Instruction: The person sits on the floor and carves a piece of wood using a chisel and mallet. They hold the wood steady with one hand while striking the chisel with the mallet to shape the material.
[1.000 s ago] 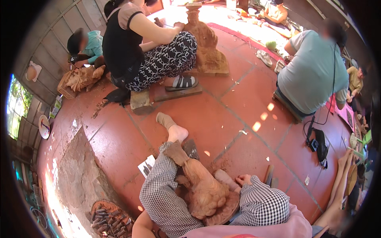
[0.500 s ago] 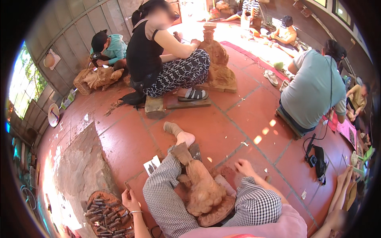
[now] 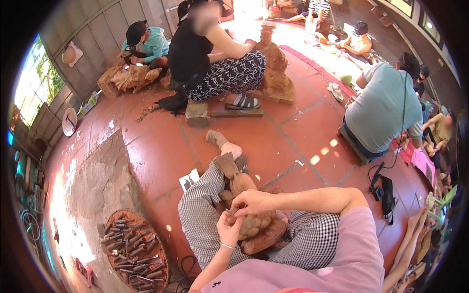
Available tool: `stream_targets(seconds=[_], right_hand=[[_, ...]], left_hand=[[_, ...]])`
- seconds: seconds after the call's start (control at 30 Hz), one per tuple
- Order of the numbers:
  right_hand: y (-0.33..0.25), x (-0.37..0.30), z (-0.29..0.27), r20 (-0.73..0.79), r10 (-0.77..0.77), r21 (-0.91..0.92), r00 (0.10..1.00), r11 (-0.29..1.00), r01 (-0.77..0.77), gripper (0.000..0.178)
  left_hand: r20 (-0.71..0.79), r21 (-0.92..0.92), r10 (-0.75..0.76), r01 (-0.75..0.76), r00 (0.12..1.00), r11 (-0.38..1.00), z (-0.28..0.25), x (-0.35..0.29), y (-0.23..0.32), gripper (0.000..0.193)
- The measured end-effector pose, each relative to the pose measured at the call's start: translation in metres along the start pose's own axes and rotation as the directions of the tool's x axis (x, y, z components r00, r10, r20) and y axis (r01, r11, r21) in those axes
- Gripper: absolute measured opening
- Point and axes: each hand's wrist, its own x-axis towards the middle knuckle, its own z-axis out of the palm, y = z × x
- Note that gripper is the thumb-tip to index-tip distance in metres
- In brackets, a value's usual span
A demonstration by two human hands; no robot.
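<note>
My left hand [image 3: 229,228], with a thin bracelet at its wrist, and my right hand [image 3: 250,202] meet above the carved wooden figure [image 3: 254,227] between my legs. Their fingertips are closed together on a small brown carving tool [image 3: 234,210], mostly hidden by the fingers, so its tip cannot be made out. The figure lies tilted, its rounded bulk toward me and a narrower end by my foot. A round tray [image 3: 165,266] holding several wood-handled carving chisels [image 3: 132,249] is on the floor to my left.
A grey sheet [image 3: 100,183] lies beneath the tray. A white card [image 3: 188,180] rests by my knee. Ahead, a person in black [image 3: 195,58] sits beside a tall carved statue [image 3: 273,68]. To the right sits another person [image 3: 383,110], near a black strapped device [image 3: 383,193] on the tiles.
My left hand has moved right from beside the tool tray, bringing the small brown tool over the carving. My right hand has swung in from the right to join it. The view has shifted slightly.
</note>
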Motion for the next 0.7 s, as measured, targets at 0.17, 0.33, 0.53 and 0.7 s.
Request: stream_targets(seconds=[0.17, 0.33, 0.53, 0.7], right_hand=[[0.013, -0.005, 0.018, 0.037, -0.003, -0.08, 0.999, 0.997, 0.006, 0.023], [0.017, -0.008, 0.023, 0.122, 0.066, 0.12, 0.99, 0.99, -0.081, 0.026], [0.012, -0.031, 0.018, 0.083, 0.354, 0.492, 0.931, 0.798, -0.348, 0.024], [0.03, -0.049, 0.065, -0.114, 0.555, 0.924, 0.824, 0.363, -0.117, 0.02]], left_hand=[[0.105, -0.089, -0.083, 0.093, 0.991, 0.992, -0.015, -0.023, -0.01, 0.016], [0.198, -0.286, -0.217, 0.268, 0.956, 0.92, -0.023, -0.028, -0.001, 0.022], [0.151, -0.188, -0.283, 0.309, 0.947, 0.932, -0.009, -0.021, 0.003, 0.011], [0.238, -0.05, -0.236, 0.255, 0.942, 0.966, -0.01, 0.002, -0.014, 0.017]])
